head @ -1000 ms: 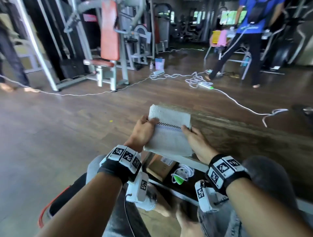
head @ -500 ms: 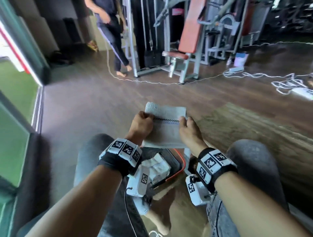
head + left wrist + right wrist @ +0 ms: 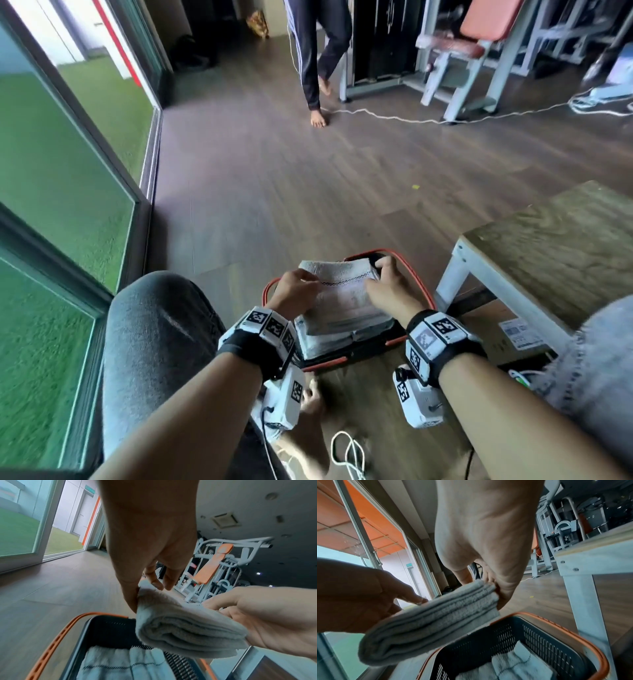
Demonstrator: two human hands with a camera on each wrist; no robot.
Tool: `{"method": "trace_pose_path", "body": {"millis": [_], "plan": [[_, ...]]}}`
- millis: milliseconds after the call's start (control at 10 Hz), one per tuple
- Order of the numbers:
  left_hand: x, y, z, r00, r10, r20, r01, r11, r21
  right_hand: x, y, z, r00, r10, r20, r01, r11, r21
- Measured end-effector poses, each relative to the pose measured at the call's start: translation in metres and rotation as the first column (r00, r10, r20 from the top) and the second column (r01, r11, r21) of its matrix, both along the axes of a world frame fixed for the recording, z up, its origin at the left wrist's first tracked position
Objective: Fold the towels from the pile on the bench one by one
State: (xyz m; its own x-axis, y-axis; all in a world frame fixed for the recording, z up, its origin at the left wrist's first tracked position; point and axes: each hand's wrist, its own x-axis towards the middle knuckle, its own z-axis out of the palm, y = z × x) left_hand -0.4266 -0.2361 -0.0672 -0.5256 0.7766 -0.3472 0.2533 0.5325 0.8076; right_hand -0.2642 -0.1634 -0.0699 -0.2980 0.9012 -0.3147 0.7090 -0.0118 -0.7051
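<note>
No legible text in any view. White label [image 3: 520, 332] on cardboard box [image 3: 496, 329] under the counter [image 3: 555, 240]: print too small to read. Green sign [image 3: 89, 488] above a door: blurred. Wrist bands [image 3: 270, 323] carry b/w square marker patterns only, no letters or nos.
</note>
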Motion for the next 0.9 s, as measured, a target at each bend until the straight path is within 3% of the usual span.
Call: {"method": "trace_pose_path", "body": {"millis": [400,600,800,900], "plan": [[-0.025,0.03,-0.136,0.982,-0.084,0.17,0.135,0.937,-0.321,-0.037,0.038,-0.118,0.954,0.249,0.167,-0.189,0.933,-0.306],[-0.043,0.053,-0.173,0.981,-0.042,0.187,0.108,0.927,-0.358,-0.065,0.062,-0.159,0.954,0.255,0.156,-0.184,0.912,-0.366],[-0.068,0.077,-0.194,0.996,0.002,0.088,0.023,0.957,-0.29,-0.098,0.086,-0.18,0.965,0.229,0.128,-0.172,0.922,-0.348],[-0.076,0.081,-0.209,0.996,0.004,0.085,0.024,0.943,-0.332,-0.103,0.091,-0.189,0.949,0.279,0.15,-0.205,0.902,-0.38]]}}
